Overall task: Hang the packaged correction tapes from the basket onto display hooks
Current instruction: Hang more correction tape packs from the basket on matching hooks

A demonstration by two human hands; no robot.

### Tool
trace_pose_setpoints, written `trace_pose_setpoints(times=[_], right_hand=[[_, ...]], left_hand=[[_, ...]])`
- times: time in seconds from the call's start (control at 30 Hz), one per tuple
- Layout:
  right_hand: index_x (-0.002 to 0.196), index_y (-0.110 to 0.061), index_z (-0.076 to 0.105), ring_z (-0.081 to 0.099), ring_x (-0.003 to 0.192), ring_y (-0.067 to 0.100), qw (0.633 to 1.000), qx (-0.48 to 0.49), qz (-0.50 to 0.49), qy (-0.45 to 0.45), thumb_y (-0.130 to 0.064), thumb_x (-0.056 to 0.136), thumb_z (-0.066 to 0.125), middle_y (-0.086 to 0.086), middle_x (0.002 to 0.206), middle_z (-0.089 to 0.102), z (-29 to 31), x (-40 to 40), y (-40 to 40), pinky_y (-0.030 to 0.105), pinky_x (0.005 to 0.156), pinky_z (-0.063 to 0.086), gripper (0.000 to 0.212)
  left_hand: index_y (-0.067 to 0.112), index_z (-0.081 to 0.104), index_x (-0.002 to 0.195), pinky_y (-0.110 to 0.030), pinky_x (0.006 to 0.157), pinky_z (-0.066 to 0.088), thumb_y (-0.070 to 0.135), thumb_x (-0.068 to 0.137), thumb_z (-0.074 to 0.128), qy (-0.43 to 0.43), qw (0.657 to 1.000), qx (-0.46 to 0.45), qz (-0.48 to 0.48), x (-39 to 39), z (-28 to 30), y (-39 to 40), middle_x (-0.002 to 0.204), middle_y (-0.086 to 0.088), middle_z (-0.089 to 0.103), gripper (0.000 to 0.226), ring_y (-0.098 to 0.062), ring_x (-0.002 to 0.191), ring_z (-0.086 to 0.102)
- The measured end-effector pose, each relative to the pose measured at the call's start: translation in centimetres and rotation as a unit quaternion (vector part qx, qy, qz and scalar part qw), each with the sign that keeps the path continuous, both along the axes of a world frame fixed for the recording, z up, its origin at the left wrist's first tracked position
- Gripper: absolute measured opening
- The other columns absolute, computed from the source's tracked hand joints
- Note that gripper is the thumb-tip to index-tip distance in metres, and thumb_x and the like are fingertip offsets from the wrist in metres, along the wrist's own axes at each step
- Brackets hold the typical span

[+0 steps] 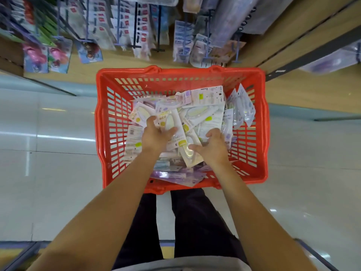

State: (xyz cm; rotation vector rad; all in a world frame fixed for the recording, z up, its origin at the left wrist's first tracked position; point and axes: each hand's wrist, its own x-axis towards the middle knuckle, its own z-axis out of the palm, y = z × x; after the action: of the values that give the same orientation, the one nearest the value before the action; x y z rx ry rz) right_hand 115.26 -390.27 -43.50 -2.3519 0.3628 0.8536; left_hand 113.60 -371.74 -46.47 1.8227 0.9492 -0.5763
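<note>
Glossy red plastic basket (259, 122) holds shiny clear-film correction tape packs (205, 112); polished pale floor tiles (58, 173) beside matt wood-look shelving (304, 92).

Floor (58, 173): pale glossy tiles with thin dark joints; streaks of overhead light reflected on them.
Shelving base (121, 64): light wood-tone panel, running along the top of the view.
Side fixture (304, 45): wood-tone boards at the upper right, edged with a dark strip.
Hanging stock (125, 22): blurred carded packets on pegs, mostly white, blue and purple.
Pink packets (46, 55): two carded items at the far left, lowest row.
Light: bright, even, from above.
</note>
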Motion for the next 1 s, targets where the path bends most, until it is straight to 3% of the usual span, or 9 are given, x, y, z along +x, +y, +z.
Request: trace_pose_setpoints(times=[0.1, 0.2, 0.27, 0.43, 0.57, 0.63, 0.7, 0.83, 1.0], right_hand=[[0.116, -0.013, 0.057, 0.060, 0.092, 0.017, 0.996, 0.045, -0.040, 0.064, -0.033, 0.078, 0.088, 0.001, 0.103, 0.061, -0.2, 0.5, -0.1, 0.021, 0.065, 0.042, 0.053], [0.093, -0.014, 0.069, 0.061, 0.084, 0.013, 0.988, 0.103, -0.043, 0.106, -0.031, 0.083, 0.084, -0.005, 0.087, 0.064, 0.3, 0.5, -1.2, 0.015, 0.057, 0.041, 0.024], [0.098, -0.015, 0.073, 0.065, 0.086, 0.011, 0.979, 0.137, -0.081, 0.124, -0.029, 0.085, 0.080, -0.004, 0.095, 0.069, 1.3, 0.5, -2.6, 0.015, 0.061, 0.046, 0.020], [0.096, -0.026, 0.071, 0.071, 0.103, 0.021, 0.951, 0.190, -0.238, 0.055, -0.026, 0.089, 0.068, -0.001, 0.106, 0.075, 3.3, 0.5, -5.6, 0.047, 0.096, 0.055, 0.008], [0.098, -0.018, 0.069, 0.071, 0.095, 0.015, 0.946, 0.229, -0.232, 0.010, -0.026, 0.093, 0.071, -0.003, 0.100, 0.073, 3.5, 1.5, -4.7, 0.033, 0.086, 0.056, 0.010], [0.096, -0.015, 0.066, 0.067, 0.085, 0.012, 0.960, 0.200, -0.196, -0.005, -0.026, 0.095, 0.070, -0.005, 0.091, 0.069, 2.5, 2.6, -3.6, 0.020, 0.071, 0.052, 0.011], [0.090, -0.011, 0.064, 0.061, 0.077, 0.015, 0.985, 0.115, -0.126, -0.037, -0.030, 0.095, 0.070, -0.003, 0.080, 0.063, 0.7, 3.3, -3.1, 0.022, 0.062, 0.043, 0.021], [0.095, -0.002, 0.067, 0.052, 0.115, 0.033, 0.988, -0.042, -0.018, -0.149, -0.042, 0.086, 0.078, 0.016, 0.111, 0.058, -0.8, 3.6, -2.9, 0.040, 0.092, 0.047, 0.042], [0.134, -0.004, 0.050, 0.038, 0.135, 0.038, 0.987, -0.025, -0.057, -0.146, -0.040, 0.081, 0.083, 0.021, 0.143, 0.045, -0.6, 3.8, -3.0, 0.050, 0.112, 0.037, 0.072]], left_hand=[[0.020, 0.037, 0.149, -0.038, 0.104, 0.050, 0.052, 0.078, 0.086, 0.037, 0.998, 0.001, 0.046, 0.5, -0.1, -0.6, 0.131, -0.005, 0.062, 0.092, -0.025, 0.121, 0.061], [0.010, 0.055, 0.135, -0.031, 0.084, 0.053, 0.053, 0.068, 0.092, 0.049, 0.996, -0.012, 0.072, 0.6, -0.2, -0.7, 0.117, 0.000, 0.069, 0.088, -0.020, 0.107, 0.067], [0.006, 0.064, 0.120, -0.031, 0.071, 0.053, 0.047, 0.069, 0.094, 0.052, 0.996, -0.027, 0.064, 0.2, 0.1, -0.3, 0.098, 0.002, 0.068, 0.072, -0.021, 0.096, 0.070], [0.003, 0.062, 0.116, -0.038, 0.076, 0.058, 0.013, 0.085, 0.084, 0.027, 0.993, -0.097, 0.059, -1.1, 1.9, 0.2, 0.110, -0.014, 0.071, 0.039, -0.030, 0.101, 0.071], [0.011, 0.065, 0.110, -0.013, 0.057, 0.051, 0.010, 0.093, 0.077, -0.028, 0.992, -0.115, 0.041, 0.3, 3.5, 0.3, 0.103, 0.000, 0.065, 0.021, -0.010, 0.085, 0.063], [0.015, 0.066, 0.108, -0.011, 0.055, 0.049, 0.007, 0.095, 0.073, -0.042, 0.992, -0.114, 0.027, 1.6, 3.8, 0.2, 0.101, 0.001, 0.065, 0.017, -0.008, 0.082, 0.061], [0.018, 0.067, 0.106, -0.017, 0.061, 0.050, 0.006, 0.096, 0.070, -0.040, 0.992, -0.117, 0.028, 2.5, 3.7, 0.2, 0.105, -0.001, 0.065, 0.015, -0.012, 0.083, 0.060], [0.021, 0.070, 0.100, -0.028, 0.075, 0.052, 0.009, 0.098, 0.068, -0.055, 0.988, -0.130, 0.062, 3.9, 2.5, -0.1, 0.101, -0.002, 0.068, 0.013, -0.019, 0.095, 0.063], [0.018, 0.068, 0.108, -0.027, 0.079, 0.055, 0.024, 0.091, 0.080, -0.064, 0.993, -0.103, 0.010, 4.9, 1.4, -2.0, 0.094, 0.002, 0.072, 0.022, -0.013, 0.082, 0.068]])
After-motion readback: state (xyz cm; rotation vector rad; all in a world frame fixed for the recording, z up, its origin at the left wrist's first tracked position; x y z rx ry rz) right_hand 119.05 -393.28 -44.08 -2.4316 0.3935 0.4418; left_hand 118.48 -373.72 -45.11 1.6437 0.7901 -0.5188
